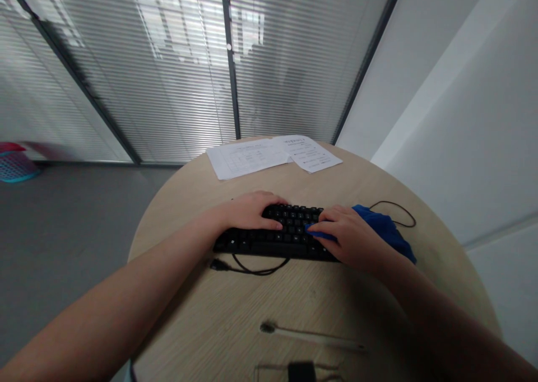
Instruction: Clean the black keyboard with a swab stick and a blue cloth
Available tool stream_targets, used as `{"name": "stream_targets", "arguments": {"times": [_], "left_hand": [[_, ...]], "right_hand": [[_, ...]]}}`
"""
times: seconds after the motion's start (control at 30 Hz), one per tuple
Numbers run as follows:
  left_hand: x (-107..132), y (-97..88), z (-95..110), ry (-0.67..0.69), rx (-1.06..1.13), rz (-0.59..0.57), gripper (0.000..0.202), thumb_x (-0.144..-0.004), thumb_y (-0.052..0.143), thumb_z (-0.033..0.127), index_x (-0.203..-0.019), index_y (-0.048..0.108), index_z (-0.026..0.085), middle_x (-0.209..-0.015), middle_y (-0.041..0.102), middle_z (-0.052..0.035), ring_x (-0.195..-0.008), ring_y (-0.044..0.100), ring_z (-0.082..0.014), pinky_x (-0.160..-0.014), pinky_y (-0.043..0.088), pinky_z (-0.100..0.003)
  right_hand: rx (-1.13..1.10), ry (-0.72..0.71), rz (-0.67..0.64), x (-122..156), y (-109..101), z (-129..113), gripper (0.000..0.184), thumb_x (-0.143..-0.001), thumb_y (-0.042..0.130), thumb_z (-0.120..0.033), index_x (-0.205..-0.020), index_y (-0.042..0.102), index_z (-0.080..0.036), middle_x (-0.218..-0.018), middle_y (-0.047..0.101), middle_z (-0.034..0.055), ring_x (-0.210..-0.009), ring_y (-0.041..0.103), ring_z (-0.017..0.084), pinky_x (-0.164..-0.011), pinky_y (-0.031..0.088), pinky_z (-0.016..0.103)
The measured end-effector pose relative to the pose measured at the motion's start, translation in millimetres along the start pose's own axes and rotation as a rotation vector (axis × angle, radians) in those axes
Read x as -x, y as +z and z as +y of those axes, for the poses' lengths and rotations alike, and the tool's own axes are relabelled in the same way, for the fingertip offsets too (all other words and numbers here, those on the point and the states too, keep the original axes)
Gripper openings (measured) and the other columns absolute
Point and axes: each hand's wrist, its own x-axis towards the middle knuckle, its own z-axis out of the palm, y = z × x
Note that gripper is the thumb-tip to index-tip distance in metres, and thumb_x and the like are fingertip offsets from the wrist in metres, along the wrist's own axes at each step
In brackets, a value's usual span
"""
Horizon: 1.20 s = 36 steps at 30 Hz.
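Observation:
A black keyboard lies across the middle of a round wooden table. My left hand rests flat on the keyboard's left half, fingers together and laid over the keys. My right hand presses a blue cloth onto the keyboard's right half, fingers curled on the cloth. Most of the cloth bunches behind and to the right of that hand. The keyboard's black cable loops along its front edge.
Two white printed sheets lie at the table's far edge. A toothbrush lies near the front edge, with a small dark object below it. Another cable loop lies at the right. Window blinds stand behind; a basket sits far left.

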Motion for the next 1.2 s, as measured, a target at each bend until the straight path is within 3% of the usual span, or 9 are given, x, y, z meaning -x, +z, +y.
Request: {"name": "stream_targets", "arguments": {"times": [0.27,0.63,1.0,1.2], "left_hand": [[-0.1,1.4,-1.2,0.01,-0.005,0.01,0.062,-0.084,0.063,0.054,-0.137,0.056,0.023,-0.132,0.065,-0.0101,-0.12,0.057,-0.029,-0.105,0.041,-0.044],[1.0,1.2,-1.5,0.018,-0.012,0.025,0.061,-0.084,0.063,0.055,-0.136,0.056,0.025,-0.131,0.066,-0.009,-0.119,0.059,-0.0274,-0.104,0.042,-0.042],[-0.1,0.4,-0.6,0.009,0.004,0.005,0.062,-0.083,0.062,0.054,-0.138,0.056,0.024,-0.133,0.064,-0.0095,-0.122,0.056,-0.0287,-0.107,0.04,-0.044],[0.5,-0.6,0.6,-0.001,0.005,0.004,0.063,-0.083,0.063,0.054,-0.137,0.056,0.023,-0.131,0.065,-0.0098,-0.121,0.058,-0.0278,-0.106,0.041,-0.042]], "right_hand": [[-0.021,0.007,0.038,-5.9,16.2,-1.7,0.022,-0.09,0.063,-0.016,-0.105,0.077,-0.022,-0.099,0.068,0.0088,-0.093,0.059,0.024,-0.085,0.045,0.039],[-0.003,0.065,0.025,-5.7,6.9,-6.9,0.018,-0.091,0.063,-0.017,-0.1,0.077,-0.02,-0.095,0.07,0.0087,-0.091,0.06,0.025,-0.084,0.046,0.041],[-0.027,0.03,0.086,-7.3,21.6,-7.8,0.02,-0.091,0.062,-0.015,-0.103,0.077,-0.02,-0.101,0.071,0.0095,-0.094,0.061,0.025,-0.087,0.046,0.041],[0.02,0.054,0.164,2.4,-1.7,3.2,0.017,-0.092,0.061,-0.017,-0.1,0.075,-0.02,-0.095,0.071,0.0077,-0.09,0.063,0.024,-0.083,0.048,0.04]]}}
